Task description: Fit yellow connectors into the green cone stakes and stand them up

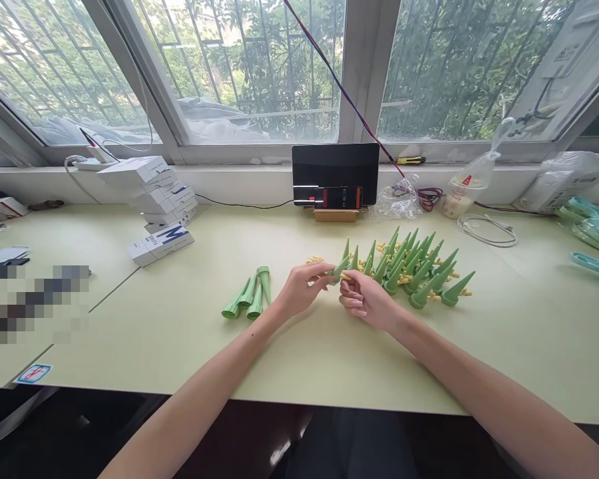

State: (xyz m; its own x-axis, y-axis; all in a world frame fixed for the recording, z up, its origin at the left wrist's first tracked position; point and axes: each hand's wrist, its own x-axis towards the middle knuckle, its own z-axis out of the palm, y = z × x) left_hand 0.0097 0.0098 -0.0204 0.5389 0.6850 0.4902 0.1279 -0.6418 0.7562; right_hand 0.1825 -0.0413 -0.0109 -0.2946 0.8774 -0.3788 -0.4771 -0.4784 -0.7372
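Note:
My left hand (pixel 303 287) is closed on a green plant-watering spike (pixel 340 267), a pointed plastic cone. Beside it, my right hand (pixel 368 301) pinches a small yellow valve (pixel 346 277) against the spike; whether the two are joined is hard to see. Many green spikes with yellow valves stand point-up in a cluster (pixel 419 266) beyond and right of my right hand. To the left of my left hand lie several loose green cones (pixel 249 296), with no yellow parts showing on them. A few small yellow pieces (pixel 313 259) rest just behind my left hand.
A tablet (pixel 334 166) with a phone (pixel 339 197) in front leans by the window. Stacked white boxes (pixel 154 189) stand at left. At right are a bagged cup (pixel 463 196), a coiled white cable (pixel 488 231) and light green plastic items (pixel 592 226).

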